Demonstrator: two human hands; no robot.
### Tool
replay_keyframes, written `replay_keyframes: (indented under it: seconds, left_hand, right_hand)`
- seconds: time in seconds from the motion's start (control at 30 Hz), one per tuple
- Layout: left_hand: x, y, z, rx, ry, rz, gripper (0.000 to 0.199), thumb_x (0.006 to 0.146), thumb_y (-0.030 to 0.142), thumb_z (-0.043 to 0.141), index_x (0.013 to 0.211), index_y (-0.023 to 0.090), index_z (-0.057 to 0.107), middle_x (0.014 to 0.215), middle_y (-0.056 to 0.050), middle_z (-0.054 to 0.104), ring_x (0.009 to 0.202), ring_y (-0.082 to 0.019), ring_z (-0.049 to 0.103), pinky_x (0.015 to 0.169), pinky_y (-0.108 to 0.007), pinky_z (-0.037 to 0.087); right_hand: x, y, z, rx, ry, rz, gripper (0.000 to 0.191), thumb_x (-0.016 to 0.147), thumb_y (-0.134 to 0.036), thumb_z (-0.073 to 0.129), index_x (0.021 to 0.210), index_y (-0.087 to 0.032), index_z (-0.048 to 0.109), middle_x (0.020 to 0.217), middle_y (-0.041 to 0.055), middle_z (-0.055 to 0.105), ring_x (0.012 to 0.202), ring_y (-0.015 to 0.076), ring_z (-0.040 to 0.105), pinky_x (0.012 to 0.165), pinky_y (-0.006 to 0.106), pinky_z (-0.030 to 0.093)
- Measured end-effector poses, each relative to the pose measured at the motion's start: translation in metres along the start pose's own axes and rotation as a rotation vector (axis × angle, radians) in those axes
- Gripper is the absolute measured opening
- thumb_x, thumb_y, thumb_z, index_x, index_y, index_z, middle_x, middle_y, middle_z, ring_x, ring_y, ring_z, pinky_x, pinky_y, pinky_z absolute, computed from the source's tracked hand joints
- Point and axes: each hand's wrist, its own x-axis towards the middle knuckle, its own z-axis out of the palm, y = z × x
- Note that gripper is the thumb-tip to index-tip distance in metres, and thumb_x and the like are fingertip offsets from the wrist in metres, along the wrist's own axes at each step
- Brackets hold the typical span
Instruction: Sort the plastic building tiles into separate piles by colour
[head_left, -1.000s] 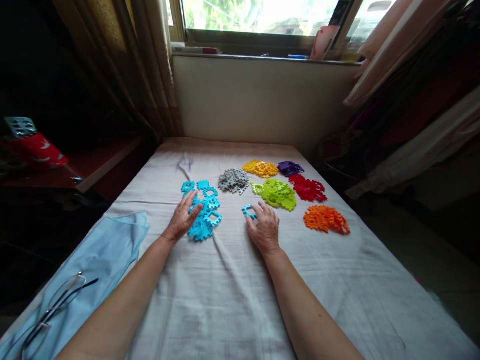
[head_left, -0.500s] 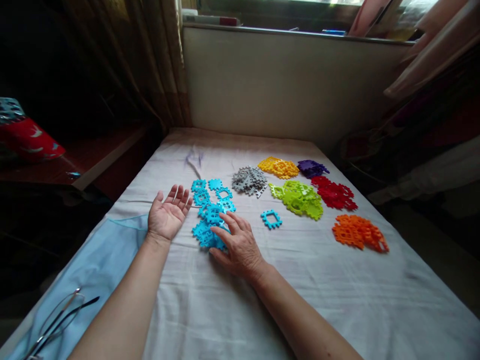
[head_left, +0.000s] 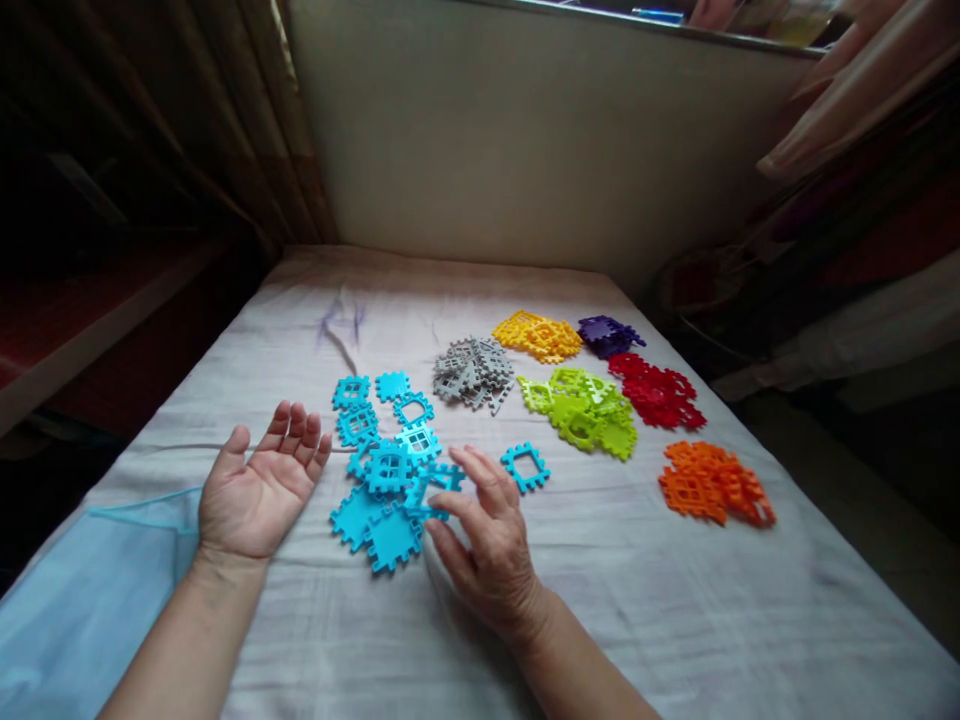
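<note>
Beside the blue pieces on the left, my left hand (head_left: 262,485) lies palm up, fingers spread, holding nothing. My right hand (head_left: 487,540) reaches in from the right with thumb and fingers apart. Its fingertips are at a blue square frame piece (head_left: 448,480) and seem to touch it. Two solid blue plates (head_left: 394,537) lie at the near end of this group. A blue window piece (head_left: 389,467) overlaps others in the middle. Farther back are a small solid blue piece (head_left: 392,386) and a blue round-holed piece (head_left: 413,409). One blue open frame (head_left: 525,467) lies apart, right of my right hand.
Toothed pieces lie in piles by colour: grey (head_left: 472,372), yellow (head_left: 536,335), purple (head_left: 609,335), lime green (head_left: 589,412), red (head_left: 656,392) and orange (head_left: 716,483). A light blue cloth (head_left: 97,600) covers the near left. A wall (head_left: 480,150) borders the sheet's far edge.
The view has tilted down and come closer. The near blue pieces are more spread out, with two solid plates now plain to see. My left hand stays palm up; my right hand remains at the blue pieces.
</note>
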Motion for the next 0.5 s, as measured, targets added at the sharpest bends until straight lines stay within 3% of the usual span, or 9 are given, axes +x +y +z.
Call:
replay_keyframes:
  seconds: [0.13, 0.23, 0.5]
  left_hand:
    - [-0.001, -0.001, 0.003, 0.024, 0.011, 0.009, 0.036, 0.097, 0.038, 0.037, 0.116, 0.020, 0.061, 0.094, -0.006, 0.077, 0.086, -0.023, 0.075, 0.074, -0.041, 0.062]
    - [0.000, -0.001, 0.003, 0.037, 0.017, 0.008, 0.036, 0.097, 0.037, 0.036, 0.116, 0.020, 0.062, 0.094, -0.005, 0.077, 0.085, -0.022, 0.074, 0.074, -0.041, 0.062]
    - [0.006, 0.002, -0.006, 0.033, -0.051, -0.016, 0.036, 0.095, 0.039, 0.039, 0.119, 0.023, 0.061, 0.097, -0.006, 0.076, 0.093, -0.021, 0.073, 0.082, -0.040, 0.060]
  right_hand:
    - [-0.009, 0.040, -0.025, -0.195, 0.100, 0.152, 0.009, 0.092, -0.025, 0.060, 0.098, -0.023, 0.066, 0.137, 0.0113, 0.058, 0.133, 0.0277, 0.048, 0.111, 0.049, 0.037]
    - [-0.017, 0.059, -0.037, -0.312, 0.087, 0.222, 0.009, 0.092, -0.027, 0.060, 0.095, -0.024, 0.067, 0.133, 0.0110, 0.060, 0.132, 0.0292, 0.049, 0.109, 0.050, 0.038]
    - [-0.018, 0.059, -0.034, -0.378, 0.022, 0.238, 0.009, 0.090, -0.028, 0.061, 0.089, -0.024, 0.069, 0.128, 0.0098, 0.064, 0.130, 0.0284, 0.050, 0.108, 0.047, 0.037]
